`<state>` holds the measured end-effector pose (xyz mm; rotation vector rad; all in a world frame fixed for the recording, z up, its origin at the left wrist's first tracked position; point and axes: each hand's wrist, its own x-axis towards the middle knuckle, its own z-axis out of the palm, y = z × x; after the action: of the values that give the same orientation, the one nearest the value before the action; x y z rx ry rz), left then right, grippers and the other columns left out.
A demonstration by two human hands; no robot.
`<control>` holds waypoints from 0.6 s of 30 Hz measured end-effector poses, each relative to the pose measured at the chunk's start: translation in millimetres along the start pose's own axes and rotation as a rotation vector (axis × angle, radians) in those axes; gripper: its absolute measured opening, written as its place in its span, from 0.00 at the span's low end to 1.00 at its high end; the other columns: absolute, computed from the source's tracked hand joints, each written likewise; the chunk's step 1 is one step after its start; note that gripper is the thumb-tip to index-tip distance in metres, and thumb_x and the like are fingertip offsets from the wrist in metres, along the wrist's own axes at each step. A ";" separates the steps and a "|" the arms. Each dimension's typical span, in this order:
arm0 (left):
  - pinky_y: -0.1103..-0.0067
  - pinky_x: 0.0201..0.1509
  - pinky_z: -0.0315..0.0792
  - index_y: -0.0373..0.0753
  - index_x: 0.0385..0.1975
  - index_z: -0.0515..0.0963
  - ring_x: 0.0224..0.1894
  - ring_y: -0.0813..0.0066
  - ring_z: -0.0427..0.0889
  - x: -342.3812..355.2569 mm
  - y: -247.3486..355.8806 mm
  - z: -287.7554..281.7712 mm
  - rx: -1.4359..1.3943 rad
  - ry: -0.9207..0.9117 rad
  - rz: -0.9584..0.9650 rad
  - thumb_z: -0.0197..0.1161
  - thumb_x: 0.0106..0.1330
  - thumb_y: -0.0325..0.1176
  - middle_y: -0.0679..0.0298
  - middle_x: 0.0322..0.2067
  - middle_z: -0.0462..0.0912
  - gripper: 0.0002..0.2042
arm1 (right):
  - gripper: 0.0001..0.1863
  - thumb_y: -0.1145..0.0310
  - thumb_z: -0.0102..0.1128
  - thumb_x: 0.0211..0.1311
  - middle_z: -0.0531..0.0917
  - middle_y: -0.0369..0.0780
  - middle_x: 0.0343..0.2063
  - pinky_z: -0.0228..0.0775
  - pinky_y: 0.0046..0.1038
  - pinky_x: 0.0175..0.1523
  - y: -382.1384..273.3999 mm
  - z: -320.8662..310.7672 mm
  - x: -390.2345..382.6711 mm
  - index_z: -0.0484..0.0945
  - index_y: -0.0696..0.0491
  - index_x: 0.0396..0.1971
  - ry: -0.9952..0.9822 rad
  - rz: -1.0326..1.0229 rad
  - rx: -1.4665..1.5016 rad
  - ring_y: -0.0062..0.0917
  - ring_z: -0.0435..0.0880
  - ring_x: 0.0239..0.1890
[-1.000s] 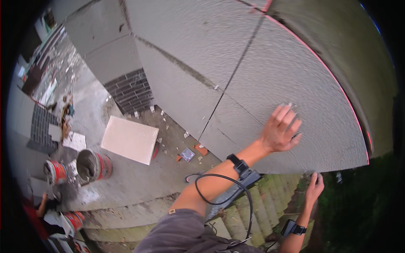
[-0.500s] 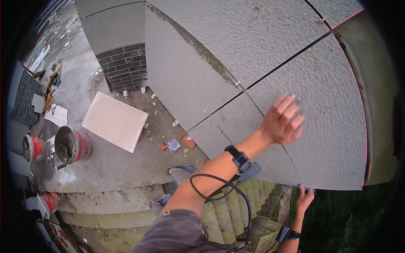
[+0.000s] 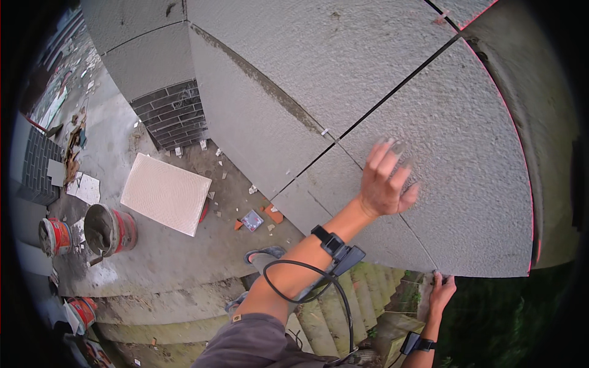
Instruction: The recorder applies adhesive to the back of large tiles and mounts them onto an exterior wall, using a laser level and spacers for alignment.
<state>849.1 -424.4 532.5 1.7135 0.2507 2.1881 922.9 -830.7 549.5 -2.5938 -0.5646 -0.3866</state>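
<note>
The left forearm rises from the grey-brown sleeve (image 3: 245,343) on a slant up to the right, wearing a black strap (image 3: 331,243) with a box, and a black cable (image 3: 345,294) loops over it. At its end the left hand (image 3: 386,181) is palm down above the grey slab (image 3: 472,178), 4 fingers parted and bent, thumb out to the right, gripping nothing; whether the fingertips press the surface, I cannot tell. The slab lies under and to the right of this hand, its curved outer side edged in red.

The right forearm comes up steeply from the lower edge, and the right hand (image 3: 442,291) is at the slab's lower edge, thumb by the end of a thin seam. Its fingers are partly hidden, so I cannot tell whether they pinch the edge.

Beyond the left hand, a small white clip (image 3: 325,132) sits near a dark gap between slabs. Lower down to the left are a shoe (image 3: 264,253), a pale board (image 3: 165,195) and 3 buckets (image 3: 110,230), with a dark brick pillar (image 3: 172,115) farther off.
</note>
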 end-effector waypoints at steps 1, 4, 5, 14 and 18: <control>0.52 0.68 0.62 0.36 0.59 0.64 0.64 0.45 0.65 -4.5 0.8 -5.1 0.011 0.000 -0.041 0.59 0.68 0.45 0.47 0.59 0.64 0.25 | 0.12 0.73 0.70 0.59 0.79 0.42 0.17 0.68 0.31 0.30 1.1 0.4 0.3 0.76 0.65 0.26 -0.003 -0.009 -0.002 0.23 0.72 0.20; 0.52 0.69 0.61 0.28 0.62 0.57 0.66 0.39 0.62 -24.0 4.7 -27.1 0.129 -0.010 -0.306 0.59 0.68 0.37 0.37 0.63 0.60 0.29 | 0.12 0.73 0.71 0.57 0.78 0.43 0.17 0.67 0.32 0.30 4.7 1.8 0.0 0.76 0.65 0.27 0.006 -0.010 -0.020 0.24 0.72 0.20; 0.52 0.69 0.61 0.28 0.62 0.57 0.66 0.39 0.62 -29.8 4.1 -31.5 0.127 -0.025 -0.312 0.59 0.68 0.37 0.37 0.63 0.60 0.29 | 0.13 0.73 0.71 0.57 0.78 0.44 0.17 0.67 0.32 0.30 6.1 2.4 0.1 0.76 0.65 0.27 0.013 -0.013 -0.060 0.25 0.72 0.20; 0.53 0.73 0.55 0.22 0.65 0.50 0.68 0.34 0.59 -36.5 7.2 -35.9 0.128 -0.135 -0.522 0.57 0.67 0.29 0.34 0.66 0.53 0.32 | 0.13 0.71 0.71 0.56 0.82 0.50 0.20 0.70 0.35 0.32 2.8 -1.9 1.9 0.77 0.65 0.25 -0.016 0.028 -0.014 0.34 0.79 0.21; 0.52 0.74 0.53 0.22 0.67 0.46 0.69 0.34 0.57 -30.6 10.4 -31.6 0.152 -0.135 -0.570 0.56 0.67 0.28 0.34 0.68 0.49 0.34 | 0.13 0.70 0.69 0.58 0.82 0.49 0.20 0.71 0.35 0.32 -6.2 -13.0 2.7 0.79 0.64 0.23 -0.023 0.029 0.033 0.34 0.82 0.23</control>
<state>823.3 -443.1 500.4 1.6024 0.7797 1.6656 920.3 -831.2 563.9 -2.5749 -0.5358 -0.3360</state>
